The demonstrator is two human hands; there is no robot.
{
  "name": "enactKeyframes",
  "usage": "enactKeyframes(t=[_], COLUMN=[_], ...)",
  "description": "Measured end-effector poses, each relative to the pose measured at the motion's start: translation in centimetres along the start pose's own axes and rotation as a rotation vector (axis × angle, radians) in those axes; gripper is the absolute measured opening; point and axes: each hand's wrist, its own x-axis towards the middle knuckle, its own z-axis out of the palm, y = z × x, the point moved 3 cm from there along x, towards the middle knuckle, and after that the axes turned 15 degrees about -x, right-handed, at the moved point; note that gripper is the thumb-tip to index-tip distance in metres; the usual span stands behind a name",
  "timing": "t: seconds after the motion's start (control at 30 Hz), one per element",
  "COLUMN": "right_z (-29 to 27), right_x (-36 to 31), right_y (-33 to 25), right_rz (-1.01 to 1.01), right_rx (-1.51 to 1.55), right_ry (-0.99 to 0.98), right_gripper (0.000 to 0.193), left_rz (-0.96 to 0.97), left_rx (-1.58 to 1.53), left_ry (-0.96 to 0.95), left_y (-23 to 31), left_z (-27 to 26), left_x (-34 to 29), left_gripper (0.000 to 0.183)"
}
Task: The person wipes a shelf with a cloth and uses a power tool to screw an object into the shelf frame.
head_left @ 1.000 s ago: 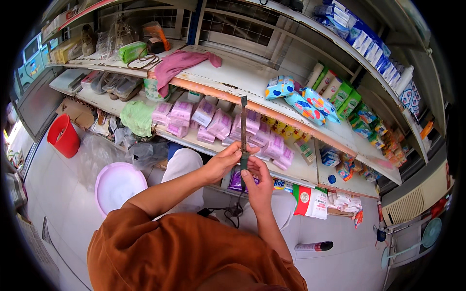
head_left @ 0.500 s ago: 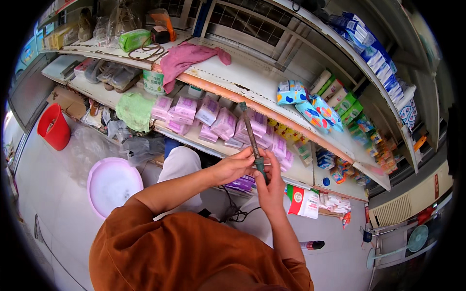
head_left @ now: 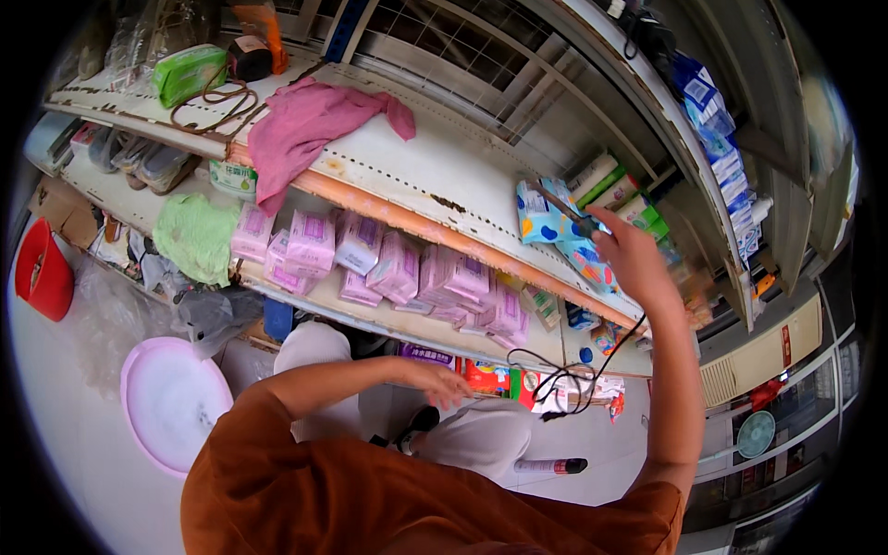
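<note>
My right hand [head_left: 633,259] is reaching out to the right over the shelf, closed around a soldering iron [head_left: 561,204] with a dark, worn barrel. Its barrel points up and left, in front of blue patterned packs [head_left: 546,222]; I cannot tell whether it touches them. A black cord [head_left: 578,377] dangles below that hand in loose loops. Low in the middle, my left hand [head_left: 430,379] is empty with its fingers apart, above my knees and below the shelf with pink-wrapped packs [head_left: 396,268].
On the upper shelf [head_left: 388,171] lie a pink cloth [head_left: 310,134], a coiled brown cord [head_left: 217,106] and a green pack [head_left: 190,74]. A light green cloth [head_left: 196,239] hangs lower. On the floor stand a pink basin [head_left: 176,393], a red bin [head_left: 44,273] and a dark-capped can [head_left: 552,466].
My left hand has let go of the soldering iron and dropped lower. My right hand has carried the iron up and right to the shelf, its cord trailing. The view has shifted right.
</note>
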Motion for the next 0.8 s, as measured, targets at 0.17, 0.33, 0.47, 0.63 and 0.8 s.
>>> enactKeyframes(t=[0.17, 0.33, 0.47, 0.63, 0.8], right_z=[2.1, 3.4, 3.4, 4.3, 3.6], right_x=[8.4, 13.3, 15.6, 18.1, 19.6], right_y=[0.0, -0.7, -0.5, 1.1, 2.4], right_rz=[-0.090, -0.126, 0.099, 0.082, 0.025], right_rx=[-0.166, -0.228, -0.082, -0.110, -0.125], right_ry=[-0.041, -0.094, -0.290, -0.265, -0.305], right_gripper=[0.030, 0.031, 0.032, 0.033, 0.032], left_rz=[-0.259, -0.194, 0.044, -0.072, -0.075], left_rx=[0.374, 0.431, 0.542, 0.495, 0.443], left_ry=[-0.135, -0.108, -0.167, -0.258, -0.315], left_y=[-2.9, -1.1, 0.0, 0.4, -3.1], left_z=[-1.3, -0.8, -0.8, -0.4, 0.1], left_x=[1.6, 0.9, 0.9, 0.4, 1.2], left_gripper=[0.060, 0.056, 0.054, 0.054, 0.048])
